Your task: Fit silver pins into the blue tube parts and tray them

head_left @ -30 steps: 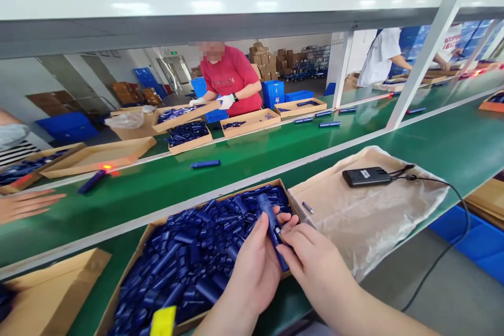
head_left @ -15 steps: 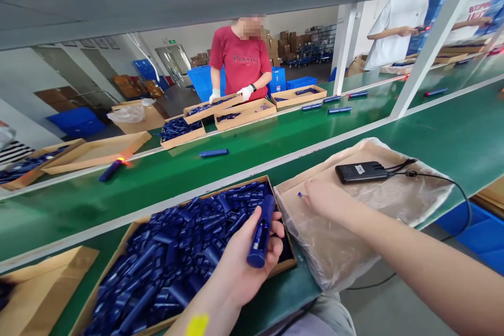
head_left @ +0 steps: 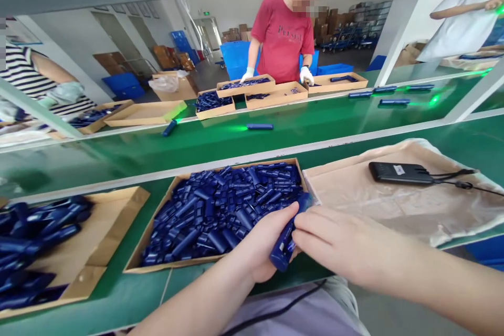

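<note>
A dark blue cylindrical device [head_left: 282,253] with an opening in its side is wrapped in the fingers of my left hand [head_left: 264,244]. My right hand [head_left: 328,239] presses its bent fingers against the device's open side; whatever may be between those fingertips is hidden. Behind my left hand lies a cardboard tray [head_left: 132,264] heaped with small blue plastic parts [head_left: 208,210]. Beyond my right hand is a plastic-lined tray [head_left: 342,189] with a black power bank [head_left: 399,173] and its cables in it.
At the left, another cardboard tray [head_left: 114,226] holds larger blue pieces. A green conveyor [head_left: 212,142] carries blue devices, some glowing green. Across it stands a person in a red shirt [head_left: 283,37] with white gloves. Posts [head_left: 413,26] and an overhead shelf frame the view.
My right hand has moved left from the plastic-lined tray to the device in my left hand. The view has turned left, and the lights changed from red to green.
</note>
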The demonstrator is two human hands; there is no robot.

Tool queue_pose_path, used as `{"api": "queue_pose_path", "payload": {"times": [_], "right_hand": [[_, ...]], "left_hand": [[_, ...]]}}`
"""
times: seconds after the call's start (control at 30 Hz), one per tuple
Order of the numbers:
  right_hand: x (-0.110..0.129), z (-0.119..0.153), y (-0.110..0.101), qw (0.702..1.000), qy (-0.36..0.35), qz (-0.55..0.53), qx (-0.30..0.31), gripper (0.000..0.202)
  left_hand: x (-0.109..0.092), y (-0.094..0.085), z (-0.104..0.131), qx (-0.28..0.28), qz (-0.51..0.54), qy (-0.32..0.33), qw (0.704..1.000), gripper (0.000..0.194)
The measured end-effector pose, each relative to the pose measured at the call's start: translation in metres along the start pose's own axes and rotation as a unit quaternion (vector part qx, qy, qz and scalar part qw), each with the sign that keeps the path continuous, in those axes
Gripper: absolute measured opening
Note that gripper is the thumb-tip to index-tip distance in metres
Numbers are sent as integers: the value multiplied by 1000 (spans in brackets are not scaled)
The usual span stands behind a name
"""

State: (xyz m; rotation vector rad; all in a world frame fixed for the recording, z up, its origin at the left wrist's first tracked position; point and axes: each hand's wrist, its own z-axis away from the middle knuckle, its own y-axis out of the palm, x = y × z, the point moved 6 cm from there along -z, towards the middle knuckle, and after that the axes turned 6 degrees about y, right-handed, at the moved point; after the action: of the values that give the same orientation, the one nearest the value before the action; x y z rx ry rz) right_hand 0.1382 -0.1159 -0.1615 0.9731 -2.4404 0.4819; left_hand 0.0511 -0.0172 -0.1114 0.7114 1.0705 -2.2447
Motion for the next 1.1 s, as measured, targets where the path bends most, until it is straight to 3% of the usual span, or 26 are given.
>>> {"api": "queue_pose_path", "payload": {"times": [0.13, 0.23, 0.37, 0.5, 0.57, 0.63, 0.7, 0.77, 0.83, 0.93, 1.03, 1.1], "right_hand": [[30, -8, 10, 993, -66, 87, 41, 32], [39, -4, 15, 994, -55, 78, -51, 41], [60, 5, 35, 981, -15, 91, -170, 35], [73, -6, 56, 987, -7, 52, -151, 39], [60, -17, 58, 991, -2, 14, -132, 41], [27, -29, 58, 991, 74, -9, -109, 40], [-17, -38, 68, 982, 188, 15, -31, 34], [-49, -43, 84, 965, 246, 55, 72, 26], [-62, -49, 98, 961, 232, 72, 133, 23], [-60, -52, 109, 966, 192, 74, 155, 28], [-67, -44, 113, 972, 170, 58, 150, 24], [-88, -34, 114, 976, 188, 9, 107, 22]], "left_hand": [[4, -6, 8, 32, 17, -11, 999, 32], [3, -15, 15, 50, 20, -4, 999, 33], [-1, -36, 24, 43, 30, 15, 999, 36], [-11, -64, 31, -1, 7, 61, 998, 40], [-19, -75, 35, -8, -12, 91, 996, 40], [-25, -84, 38, -2, -26, 109, 994, 43], [-29, -91, 41, 10, -22, 110, 994, 45], [-29, -97, 42, 25, -4, 98, 995, 42], [-28, -102, 44, 35, 2, 91, 995, 35], [-27, -105, 49, 51, 0, 112, 992, 22], [-25, -105, 52, 75, -5, 131, 989, 20], [-23, -106, 53, 78, -3, 129, 989, 28]]}}
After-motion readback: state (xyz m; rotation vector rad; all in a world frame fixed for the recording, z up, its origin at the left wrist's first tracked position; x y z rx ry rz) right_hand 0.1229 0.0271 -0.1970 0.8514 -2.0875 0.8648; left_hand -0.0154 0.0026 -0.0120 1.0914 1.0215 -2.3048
